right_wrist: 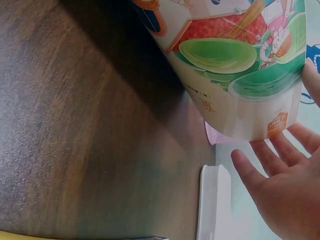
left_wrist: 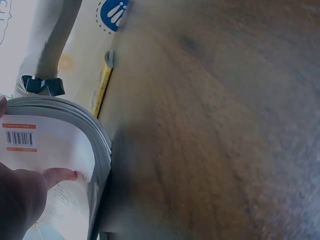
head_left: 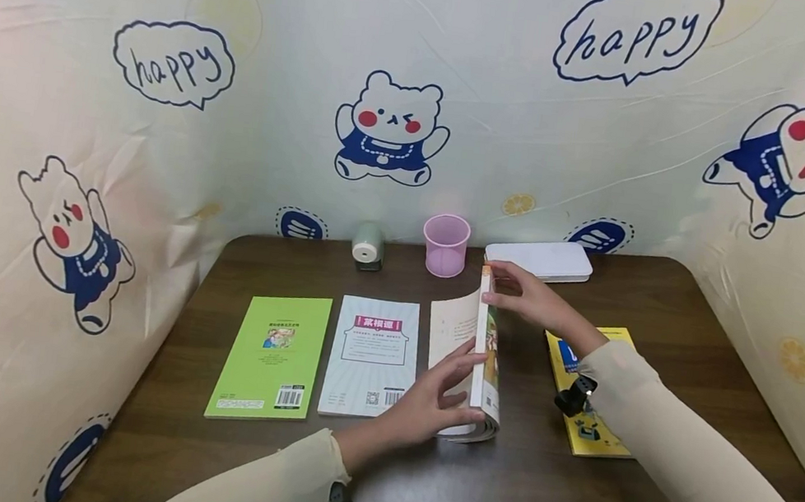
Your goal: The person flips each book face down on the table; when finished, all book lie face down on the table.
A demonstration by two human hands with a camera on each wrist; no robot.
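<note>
Steadying a book [head_left: 482, 326], spine up with bowed pages [head_left: 480, 435], on the table [head_left: 509, 495], between a white book [head_left: 369, 371] on the left and a yellow book [head_left: 619, 338] on the right. Holding the near half with the left hand [head_left: 418, 406], with bent fingers at the spine and thumb against the back cover; touching the spine's far end with the right hand [head_left: 534, 299], loosely spread, near-straight and apparently without a firm grip, near the cup [head_left: 445, 248] and the case [head_left: 539, 257]. Best done, by the look of it, with light, matched pressure at both ends: square the spine, let the curled pages even out before any tilt, and press no harder on the cover than needed, to spare it a crease. Worth keeping the right sleeve [head_left: 686, 441] off the yellow book.
</note>
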